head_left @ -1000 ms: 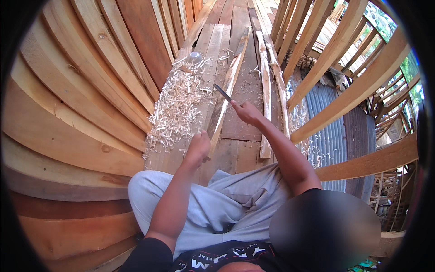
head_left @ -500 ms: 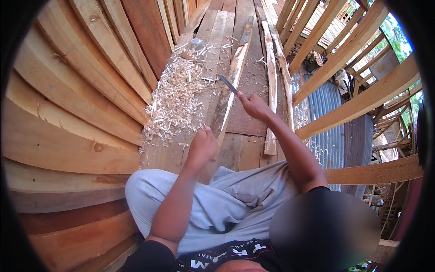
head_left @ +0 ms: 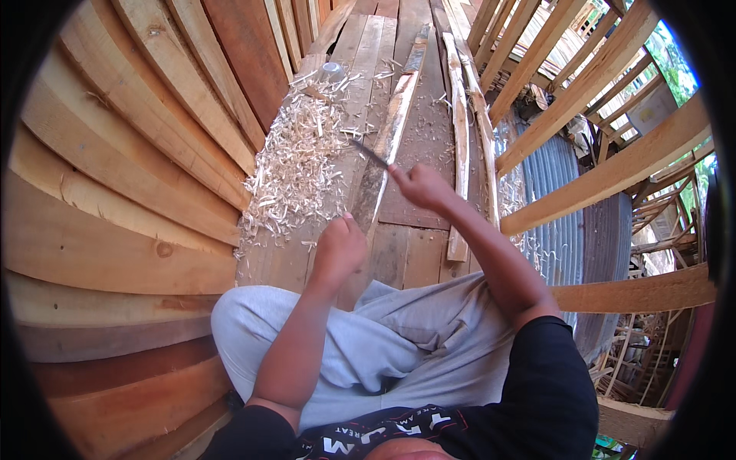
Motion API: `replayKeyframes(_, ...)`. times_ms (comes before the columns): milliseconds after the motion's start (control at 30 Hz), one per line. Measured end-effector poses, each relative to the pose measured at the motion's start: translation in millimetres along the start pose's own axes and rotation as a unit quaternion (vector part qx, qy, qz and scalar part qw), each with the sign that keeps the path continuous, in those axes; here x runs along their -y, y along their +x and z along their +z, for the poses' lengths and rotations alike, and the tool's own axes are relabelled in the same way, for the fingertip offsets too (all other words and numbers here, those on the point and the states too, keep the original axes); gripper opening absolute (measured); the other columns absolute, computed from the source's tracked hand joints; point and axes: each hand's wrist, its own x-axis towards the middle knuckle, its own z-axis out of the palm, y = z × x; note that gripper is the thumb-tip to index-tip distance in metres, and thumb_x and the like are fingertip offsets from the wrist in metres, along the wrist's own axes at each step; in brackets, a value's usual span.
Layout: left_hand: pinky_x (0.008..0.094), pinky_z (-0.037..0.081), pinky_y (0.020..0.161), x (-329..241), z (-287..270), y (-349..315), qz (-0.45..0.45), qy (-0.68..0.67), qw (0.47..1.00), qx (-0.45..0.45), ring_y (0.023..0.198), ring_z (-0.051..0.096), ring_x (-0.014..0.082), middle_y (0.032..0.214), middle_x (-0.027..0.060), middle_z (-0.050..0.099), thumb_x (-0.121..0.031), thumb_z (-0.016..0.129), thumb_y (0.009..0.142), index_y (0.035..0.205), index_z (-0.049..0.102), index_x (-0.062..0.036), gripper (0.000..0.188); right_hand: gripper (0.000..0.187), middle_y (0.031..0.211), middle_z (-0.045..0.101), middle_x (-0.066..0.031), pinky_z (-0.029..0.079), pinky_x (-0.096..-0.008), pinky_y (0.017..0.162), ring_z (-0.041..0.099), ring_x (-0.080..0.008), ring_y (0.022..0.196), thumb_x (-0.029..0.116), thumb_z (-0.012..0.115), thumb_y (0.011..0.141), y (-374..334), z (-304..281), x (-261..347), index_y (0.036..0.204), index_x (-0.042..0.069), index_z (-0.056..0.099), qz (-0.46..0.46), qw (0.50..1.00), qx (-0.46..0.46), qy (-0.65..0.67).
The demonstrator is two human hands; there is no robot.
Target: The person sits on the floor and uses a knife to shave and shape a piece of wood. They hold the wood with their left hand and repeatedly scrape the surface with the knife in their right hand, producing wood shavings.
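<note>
A long, partly whittled wooden strip [head_left: 400, 103] runs away from me along the floor, its pale cut face showing beside rough darker bark. My left hand [head_left: 341, 247] is closed round its near end, by my crossed legs. In my right hand [head_left: 423, 186] is a knife [head_left: 369, 153], its handle hidden by the closed fingers. The dark blade lies across the strip just beyond my left hand, its tip pointing to the far left. Whether the edge is biting into the wood I cannot make out.
Curled wood shavings [head_left: 295, 161] are heaped on the plank floor at left, with a small translucent cup [head_left: 332, 72] behind them. Two more strips lie at right, one pale strip [head_left: 458, 138] nearest. A board wall [head_left: 115, 238] stands left; slanting posts [head_left: 606, 180] and corrugated metal sheets [head_left: 556, 222] are at right.
My right hand has drawn the knife a little toward me and left along the strip. My left hand has stayed almost where it was on the near end.
</note>
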Motion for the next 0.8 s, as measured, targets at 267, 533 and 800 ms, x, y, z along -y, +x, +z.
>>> replayKeyframes(267, 0.0484, 0.054, 0.074, -3.1, -5.2, 1.3, -0.006, 0.063, 0.997, -0.044, 0.078, 0.068, 0.0418, 0.088, 0.0314, 0.065, -0.031, 0.03, 0.102, 0.09, 0.062, 0.0078, 0.052, 0.077, 0.067, 0.061, -0.0307, 0.05, -0.0519, 0.071, 0.065, -0.0453, 0.073, 0.058, 0.036, 0.096, -4.0, 8.5, -4.9, 0.071, -0.008, 0.067, -0.062, 0.998, 0.018, -0.003)
replayKeyframes(533, 0.0491, 0.054, 0.072, 3.6, -1.6, 4.4, 0.018, 0.022, 0.999, -0.016, 0.076, 0.067, 0.0427, 0.082, 0.0308, 0.064, -0.031, 0.03, 0.102, 0.087, 0.061, 0.0087, 0.052, 0.074, 0.072, 0.064, -0.0293, 0.05, -0.0516, 0.073, 0.066, -0.0453, 0.077, 0.058, 0.038, 0.096, -7.1, 3.4, -0.7, 0.075, -0.006, 0.069, -0.05, 0.998, 0.019, 0.012)
replayKeyframes(800, 0.0448, 0.056, 0.059, -0.9, -2.6, -2.7, -0.004, -0.015, 1.0, -0.022, 0.066, 0.068, 0.0381, 0.076, 0.0277, 0.064, -0.031, 0.032, 0.102, 0.083, 0.06, 0.0101, 0.053, 0.08, 0.077, 0.064, -0.0318, 0.048, -0.0515, 0.073, 0.065, -0.0477, 0.08, 0.062, 0.037, 0.095, 6.9, 15.7, -9.5, 0.076, -0.01, 0.065, -0.039, 0.997, 0.022, 0.059)
